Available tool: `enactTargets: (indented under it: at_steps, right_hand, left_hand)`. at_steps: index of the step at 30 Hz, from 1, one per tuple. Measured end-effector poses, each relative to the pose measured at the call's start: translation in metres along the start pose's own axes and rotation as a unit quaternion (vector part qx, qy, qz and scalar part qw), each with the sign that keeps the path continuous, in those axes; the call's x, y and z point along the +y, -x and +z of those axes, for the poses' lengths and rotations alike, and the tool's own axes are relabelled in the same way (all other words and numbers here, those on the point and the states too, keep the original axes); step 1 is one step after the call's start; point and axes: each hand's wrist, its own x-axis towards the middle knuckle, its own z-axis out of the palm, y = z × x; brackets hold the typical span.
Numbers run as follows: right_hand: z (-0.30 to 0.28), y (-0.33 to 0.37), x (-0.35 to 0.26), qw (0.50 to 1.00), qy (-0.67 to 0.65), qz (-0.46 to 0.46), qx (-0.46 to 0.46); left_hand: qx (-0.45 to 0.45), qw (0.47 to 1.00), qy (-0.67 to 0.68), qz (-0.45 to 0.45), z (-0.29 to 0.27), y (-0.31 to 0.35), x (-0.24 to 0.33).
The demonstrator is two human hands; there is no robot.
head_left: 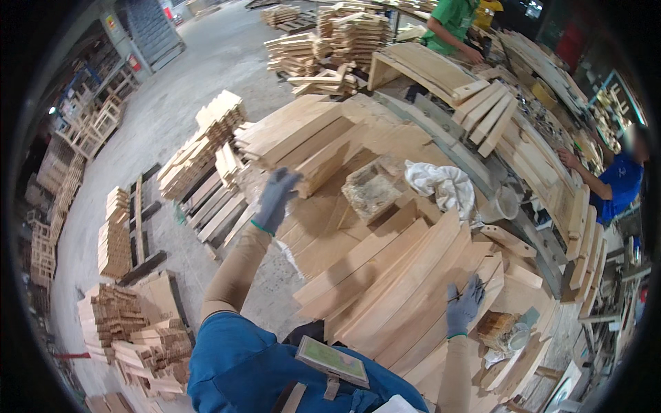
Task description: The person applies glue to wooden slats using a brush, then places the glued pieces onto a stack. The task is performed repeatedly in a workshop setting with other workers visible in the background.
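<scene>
My left hand, in a grey glove, is stretched out beside the end of a stack of thick pale boards. Its fingers are extended and hold nothing that shows. Over a row of long wooden boards lying side by side is my right hand, also gloved. A thin dark stick appears to be pinched in its fingers; its kind is too small to make out. Between the hands, farther off, stand a crusted square block-like container and a crumpled white cloth.
Right of my right hand sits a small yellowish-brown block near a clear cup. A pale cup stands past the cloth. Wood stacks line the floor at left. Two co-workers, in green and blue, are across the bench.
</scene>
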Motion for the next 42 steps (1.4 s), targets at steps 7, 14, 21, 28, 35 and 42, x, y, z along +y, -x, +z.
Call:
enactTargets:
  at_steps: [7, 14, 21, 28, 35, 42]
  right_hand:
    - [0.000, -0.003, -0.002, 0.999, -0.003, -0.037, 0.024]
    - [-0.005, 0.009, -0.003, 0.999, 0.039, -0.002, 0.011]
    - [-0.006, -0.002, -0.009, 1.000, 0.013, -0.021, 0.015]
    - [-0.007, 0.001, -0.011, 0.999, 0.025, -0.009, 0.021]
    - [-0.005, 0.003, -0.010, 1.000, 0.022, 0.000, 0.016]
    - [-0.007, 0.000, -0.012, 1.000, 0.011, -0.006, 0.024]
  left_hand:
    - [0.157, 0.945, 0.262, -0.114, -0.120, -0.089, -0.005]
    - [0.051, 0.980, 0.104, -0.160, -0.077, -0.115, 0.002]
    - [0.017, 0.999, 0.039, 0.020, -0.101, -0.109, -0.013]
    - [-0.009, 0.997, -0.064, 0.037, -0.087, -0.090, 0.022]
    - [0.090, 0.753, -0.642, 0.109, -0.025, -0.037, 0.030]
    - [0.024, 0.770, -0.613, 0.175, 0.000, -0.084, 0.040]
